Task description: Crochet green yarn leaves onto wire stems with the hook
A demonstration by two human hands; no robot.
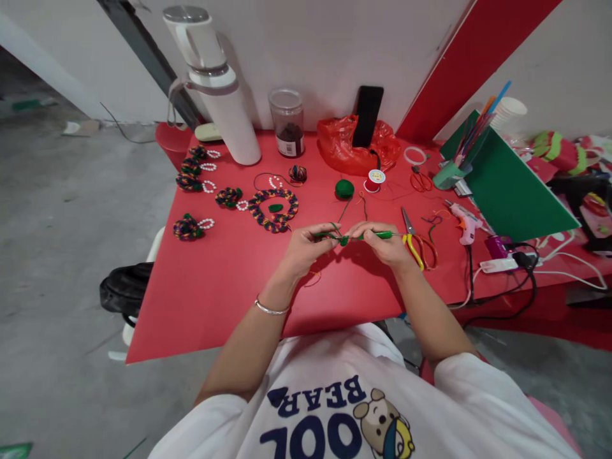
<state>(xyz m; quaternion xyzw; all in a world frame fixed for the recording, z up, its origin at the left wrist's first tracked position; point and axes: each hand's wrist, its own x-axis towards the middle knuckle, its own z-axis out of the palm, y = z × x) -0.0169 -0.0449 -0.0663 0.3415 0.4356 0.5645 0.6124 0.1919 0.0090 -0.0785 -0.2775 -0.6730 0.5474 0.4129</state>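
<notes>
My left hand (308,245) pinches a small piece of green crochet work (343,240), with yarn running over its fingers. In my right hand (382,242) is a crochet hook (384,234) with a green handle, its thin shaft pointing left into the stitches. Both hands are close together above the table's front half. A strand leads up from the work to a green yarn ball (344,189). Just right of my right hand lie scissors (415,241) with yellow and orange handles. The hook's tip is too small to make out.
On the red table (215,306), a multicoloured crocheted ring (258,217) and several beaded crochet pieces (188,227) lie left. Behind are a white tumbler (229,118), a jar (289,124) and a phone (368,116). A glue gun (466,223) and power strip (509,262) with cables sit right.
</notes>
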